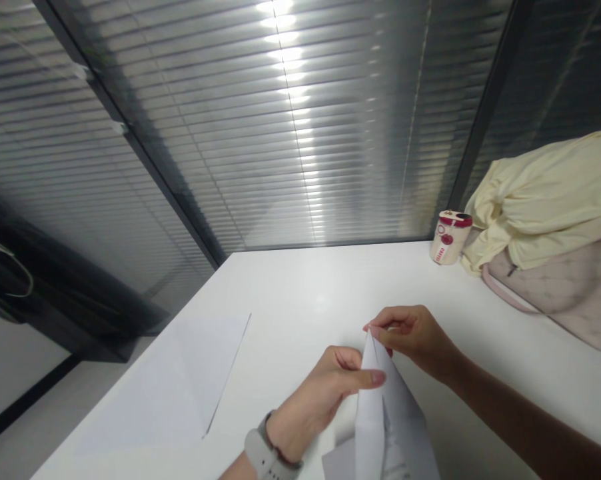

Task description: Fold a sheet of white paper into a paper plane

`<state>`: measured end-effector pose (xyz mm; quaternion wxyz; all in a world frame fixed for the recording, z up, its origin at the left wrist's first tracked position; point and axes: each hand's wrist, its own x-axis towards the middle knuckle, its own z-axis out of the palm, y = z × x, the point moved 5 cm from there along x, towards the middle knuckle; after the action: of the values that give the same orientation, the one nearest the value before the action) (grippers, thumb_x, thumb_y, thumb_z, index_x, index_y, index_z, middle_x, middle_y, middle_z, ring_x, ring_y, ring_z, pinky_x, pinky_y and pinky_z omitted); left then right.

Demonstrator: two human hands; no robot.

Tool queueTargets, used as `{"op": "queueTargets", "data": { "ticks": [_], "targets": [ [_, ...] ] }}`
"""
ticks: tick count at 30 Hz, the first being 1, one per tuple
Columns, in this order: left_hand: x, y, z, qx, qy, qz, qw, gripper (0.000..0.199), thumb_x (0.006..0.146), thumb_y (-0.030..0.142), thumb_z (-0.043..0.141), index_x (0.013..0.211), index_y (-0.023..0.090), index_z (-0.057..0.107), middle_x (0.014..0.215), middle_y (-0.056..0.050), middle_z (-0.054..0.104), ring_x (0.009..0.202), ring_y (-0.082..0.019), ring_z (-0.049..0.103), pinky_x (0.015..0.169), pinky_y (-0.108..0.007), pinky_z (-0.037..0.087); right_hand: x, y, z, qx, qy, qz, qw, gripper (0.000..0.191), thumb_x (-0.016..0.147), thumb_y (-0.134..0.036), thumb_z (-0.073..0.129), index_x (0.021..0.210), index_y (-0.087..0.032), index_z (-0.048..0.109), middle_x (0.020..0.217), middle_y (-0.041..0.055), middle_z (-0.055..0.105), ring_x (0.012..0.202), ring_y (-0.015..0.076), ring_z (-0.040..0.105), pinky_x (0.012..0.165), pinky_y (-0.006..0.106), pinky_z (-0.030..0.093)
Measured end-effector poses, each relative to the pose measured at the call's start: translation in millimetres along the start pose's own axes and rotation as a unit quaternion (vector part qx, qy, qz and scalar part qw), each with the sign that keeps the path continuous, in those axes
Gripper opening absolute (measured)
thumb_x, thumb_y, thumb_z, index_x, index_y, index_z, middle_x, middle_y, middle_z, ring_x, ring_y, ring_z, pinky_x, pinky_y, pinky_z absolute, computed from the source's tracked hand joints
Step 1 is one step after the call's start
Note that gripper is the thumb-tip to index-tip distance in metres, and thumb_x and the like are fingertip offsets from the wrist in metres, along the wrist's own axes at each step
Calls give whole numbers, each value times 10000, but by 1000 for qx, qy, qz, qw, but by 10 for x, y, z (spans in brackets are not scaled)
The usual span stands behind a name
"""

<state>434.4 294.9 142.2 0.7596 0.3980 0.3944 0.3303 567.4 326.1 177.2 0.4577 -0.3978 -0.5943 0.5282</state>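
A folded sheet of white paper, narrowing to a point at its far end, is held up off the table between my hands. My left hand, with a pale watch on the wrist, grips its left edge, thumb lying on top. At the pointed tip, my right hand pinches the paper between thumb and fingers. Some print shows faintly on the sheet's inner side. The paper's near end runs out of the bottom of the view.
White paper lies flat on the left of the white table. At the back right stands a cream and red cup, beside a pinkish bag with pale yellow cloth on it. Blinds hang behind the table.
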Motion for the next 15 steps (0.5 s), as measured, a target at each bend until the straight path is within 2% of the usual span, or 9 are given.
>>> {"op": "queueTargets", "data": {
  "ticks": [5, 8, 11, 15],
  "targets": [
    [-22, 15, -52, 5, 26, 6, 1000, 368, 487, 204, 864, 423, 150, 506, 419, 76, 402, 422, -48, 342, 433, -214, 229, 13, -47, -11, -11, -33, -16, 999, 171, 750, -317, 703, 718, -149, 711, 644, 14, 682, 474, 101, 580, 439, 201, 476],
    [-54, 33, -13, -20, 0, -11, 1000, 343, 491, 210, 864, 450, 152, 528, 447, 64, 453, 440, -57, 397, 454, -200, 284, 10, -57, -26, -15, -37, -15, 999, 165, 743, -307, 709, 705, -146, 700, 629, 8, 671, 464, 101, 581, 429, 197, 470],
    [-63, 44, 28, -28, -20, -17, 999, 306, 503, 218, 862, 469, 151, 565, 455, 57, 476, 450, -68, 434, 474, -201, 324, 0, -46, -19, -15, -21, -18, 1000, 155, 733, -295, 714, 691, -147, 695, 611, 5, 665, 460, 102, 579, 425, 198, 466],
    [-28, 42, 10, -9, -2, 20, 1000, 330, 533, 225, 854, 450, 145, 545, 443, 54, 463, 429, -61, 405, 448, -205, 289, -9, -12, 2, 0, 23, -18, 1000, 153, 738, -293, 706, 680, -152, 704, 598, 0, 667, 460, 99, 564, 432, 202, 464]
  ]
}}
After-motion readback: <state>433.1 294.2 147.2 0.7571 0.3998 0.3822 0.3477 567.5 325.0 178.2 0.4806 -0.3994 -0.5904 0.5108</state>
